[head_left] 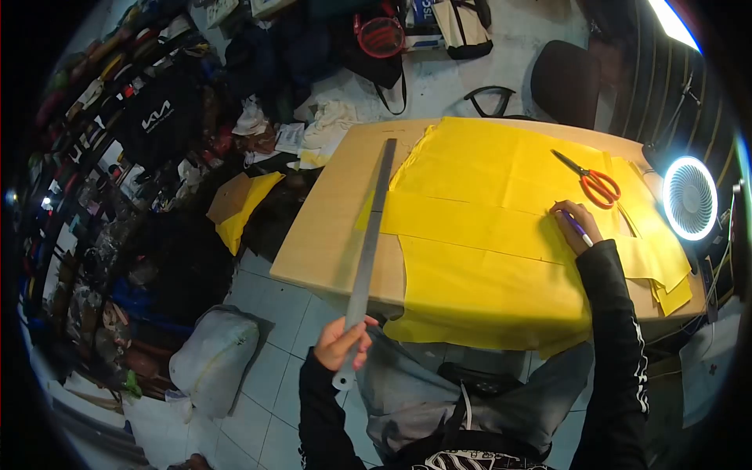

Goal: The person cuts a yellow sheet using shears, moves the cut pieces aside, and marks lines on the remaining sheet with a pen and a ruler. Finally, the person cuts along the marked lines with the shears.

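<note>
My left hand (342, 343) is closed around the near end of a long metal ruler (365, 262), just off the table's front edge. The ruler points away from me, its far part over the bare wood at the left of the yellow fabric (478, 215). Dark lines run across this fabric, and its front part hangs over the table edge. In my right hand (577, 223) is a purple and white pen (578, 229), held above the fabric's right side. Orange-handled scissors (589, 178) lie on the fabric just beyond that hand.
The wooden table (329, 227) bears more yellow pieces (666, 262) at its right. A lit round fan (689, 197) stands at the right edge. A white sack (213, 360) sits on the tiled floor at left, near heaped goods. Behind the table is a dark chair (565, 82).
</note>
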The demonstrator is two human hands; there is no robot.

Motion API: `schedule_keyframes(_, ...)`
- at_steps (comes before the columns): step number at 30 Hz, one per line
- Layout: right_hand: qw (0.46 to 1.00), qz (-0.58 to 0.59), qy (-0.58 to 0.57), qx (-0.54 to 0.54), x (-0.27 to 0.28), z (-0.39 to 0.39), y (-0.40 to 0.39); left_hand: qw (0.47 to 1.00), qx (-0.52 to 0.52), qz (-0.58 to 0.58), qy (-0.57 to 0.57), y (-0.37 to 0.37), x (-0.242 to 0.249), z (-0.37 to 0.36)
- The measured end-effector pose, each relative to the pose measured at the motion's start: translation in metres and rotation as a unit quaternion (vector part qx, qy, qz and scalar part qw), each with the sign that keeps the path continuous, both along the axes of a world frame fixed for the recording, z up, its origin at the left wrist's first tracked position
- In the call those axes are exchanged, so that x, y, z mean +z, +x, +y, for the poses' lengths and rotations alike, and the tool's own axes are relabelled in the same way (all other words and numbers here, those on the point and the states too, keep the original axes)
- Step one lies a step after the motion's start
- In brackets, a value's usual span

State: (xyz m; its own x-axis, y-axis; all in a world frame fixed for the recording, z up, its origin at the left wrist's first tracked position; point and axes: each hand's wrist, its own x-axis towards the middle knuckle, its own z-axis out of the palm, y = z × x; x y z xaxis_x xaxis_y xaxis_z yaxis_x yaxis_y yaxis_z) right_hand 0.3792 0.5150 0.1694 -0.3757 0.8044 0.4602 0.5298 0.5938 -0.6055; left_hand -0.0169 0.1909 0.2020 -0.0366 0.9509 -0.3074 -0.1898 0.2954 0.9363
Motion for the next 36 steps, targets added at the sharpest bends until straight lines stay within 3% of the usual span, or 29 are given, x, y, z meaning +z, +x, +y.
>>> schedule_keyframes(9, 1.0, -0.002, 0.003, -0.001, 0.0, 0.0, 0.0, 0.987, 0.056, 0.154, -0.003, -0.08, -0.021, -0.001)
schedule_keyframes(18, 1.0, -0.01, 0.025, 0.0, -0.008, 0.006, 0.001, 0.957, 0.122, 0.264, -0.025, -0.08, -0.032, -0.007)
schedule_keyframes(21, 1.0, -0.016, 0.007, -0.007, -0.007, 0.006, 0.002, 0.904, 0.178, 0.389, -0.015, -0.074, -0.028, -0.013)
schedule_keyframes(24, 0.999, -0.034, -0.033, -0.023, 0.007, -0.005, -0.001, 0.675, 0.172, 0.714, 0.073, -0.038, 0.001, -0.036)
schedule_keyframes(26, 0.999, -0.015, 0.024, -0.013, -0.005, 0.003, 0.002, 0.681, 0.207, 0.695, 0.102, 0.001, 0.034, -0.046)
schedule_keyframes(29, 0.996, 0.02, 0.07, -0.05, -0.02, 0.018, 0.007, 0.73, 0.19, 0.618, 0.222, 0.052, 0.064, -0.048)
schedule_keyframes(32, 0.986, 0.026, 0.112, -0.119, -0.025, 0.025, 0.02, 0.849, 0.08, 0.435, 0.291, 0.093, 0.046, -0.025)
schedule_keyframes(34, 0.969, -0.002, 0.159, -0.189, -0.027, 0.028, 0.028, 0.86, -0.014, 0.399, 0.317, 0.119, 0.034, 0.003)
schedule_keyframes(36, 0.967, -0.036, 0.104, -0.23, -0.028, 0.031, 0.035, 0.87, -0.075, 0.35, 0.338, 0.138, 0.021, 0.03)
